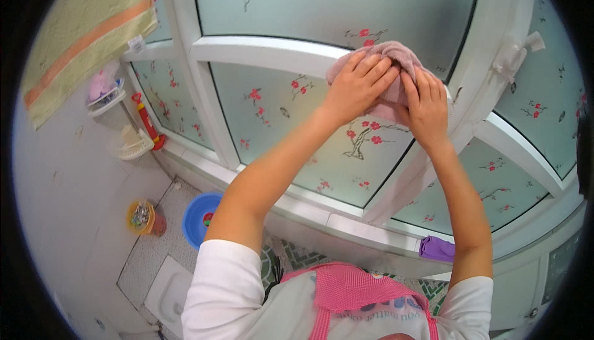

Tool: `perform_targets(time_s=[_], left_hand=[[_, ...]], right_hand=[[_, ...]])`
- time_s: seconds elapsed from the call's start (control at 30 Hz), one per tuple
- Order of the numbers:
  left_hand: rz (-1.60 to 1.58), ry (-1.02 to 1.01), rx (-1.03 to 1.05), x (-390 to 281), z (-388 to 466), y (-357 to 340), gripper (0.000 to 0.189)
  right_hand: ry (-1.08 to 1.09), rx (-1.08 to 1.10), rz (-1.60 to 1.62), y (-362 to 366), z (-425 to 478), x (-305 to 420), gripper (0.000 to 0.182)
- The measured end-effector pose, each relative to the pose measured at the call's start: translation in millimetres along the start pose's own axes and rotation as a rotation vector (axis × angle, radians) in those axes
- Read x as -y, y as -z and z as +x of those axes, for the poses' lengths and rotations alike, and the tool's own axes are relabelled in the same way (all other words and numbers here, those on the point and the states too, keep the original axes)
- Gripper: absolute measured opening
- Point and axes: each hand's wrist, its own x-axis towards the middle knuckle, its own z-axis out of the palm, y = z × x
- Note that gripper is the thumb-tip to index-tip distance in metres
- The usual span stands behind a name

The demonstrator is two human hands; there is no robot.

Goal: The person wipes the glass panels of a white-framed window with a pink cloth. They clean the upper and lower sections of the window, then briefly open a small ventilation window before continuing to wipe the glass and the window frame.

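A bunched pink cloth [394, 57] lies against the white door frame, over the right part of its crossbar [260, 52]. My left hand [362, 85] presses on the cloth's left side, fingers pointing up. Close beside it, my right hand [424, 103] grips the cloth's right side, with the fingertips partly sunk in its folds. Above and below the crossbar are frosted glass panels, the upper panel [297, 6] and the lower panel [278, 112], both printed with red blossoms on dark branches. Part of the crossbar is hidden behind the cloth and hands.
A folded purple cloth [437, 249] rests on the low tiled ledge [343, 224]. A blue basin [197, 219], a bin [146, 219] and a squat toilet [174, 293] are at the lower left. A yellow towel [93, 38] hangs upper left, above a corner shelf [106, 101]. The door latch [510, 61] juts out at right.
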Motion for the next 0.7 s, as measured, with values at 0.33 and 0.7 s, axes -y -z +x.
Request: perform_targets(time_s=[0.33,0.7], left_hand=[[0.165,-0.009,0.087,65.6,-42.4,19.5,0.050],[0.232,0.048,0.006,111.6,-72.7,41.1,0.059]], right_hand=[[0.080,-0.031,-0.015,-49.6,43.4,51.2,0.066],[0.150,-0.154,0.087,-74.5,90.9,103.0,0.076]])
